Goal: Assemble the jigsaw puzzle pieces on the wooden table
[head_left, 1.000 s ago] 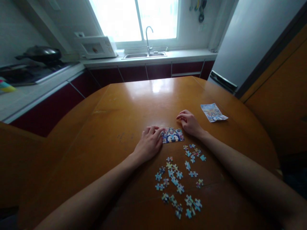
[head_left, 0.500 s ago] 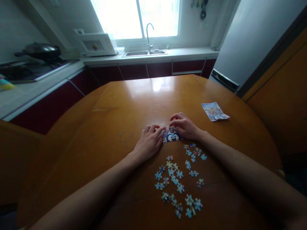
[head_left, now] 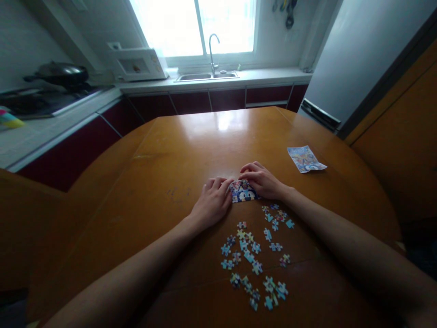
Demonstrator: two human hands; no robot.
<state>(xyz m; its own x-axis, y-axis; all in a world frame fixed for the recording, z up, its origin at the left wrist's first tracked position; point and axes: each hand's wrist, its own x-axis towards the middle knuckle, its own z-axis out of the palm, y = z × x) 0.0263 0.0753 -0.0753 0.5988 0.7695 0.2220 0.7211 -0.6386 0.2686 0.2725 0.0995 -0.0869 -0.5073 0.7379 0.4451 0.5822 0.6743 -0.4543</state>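
A partly assembled jigsaw puzzle (head_left: 246,195) lies flat on the wooden table, showing a blue and white cartoon face. My left hand (head_left: 213,198) rests at its left side, fingers bent, the fingertips gripping the upper left edge. Over the upper right part curls my right hand (head_left: 262,180), its fingertips on the top edge and its palm hiding the right corner. Whether a loose piece sits under those fingers cannot be made out. Nearer to me, loose jigsaw pieces (head_left: 249,257) are scattered in several small groups, with more pieces (head_left: 275,225) below my right wrist.
A creased picture sheet (head_left: 303,159) lies on the table (head_left: 191,150) to the right. Beyond the table are a counter with a sink (head_left: 194,77), a white microwave (head_left: 138,64) and a wok (head_left: 61,75) on the stove. A refrigerator (head_left: 341,59) stands at the right.
My right hand has moved left from beyond the puzzle's upper right corner onto its top edge, covering that corner. My left hand has stayed at the left edge.
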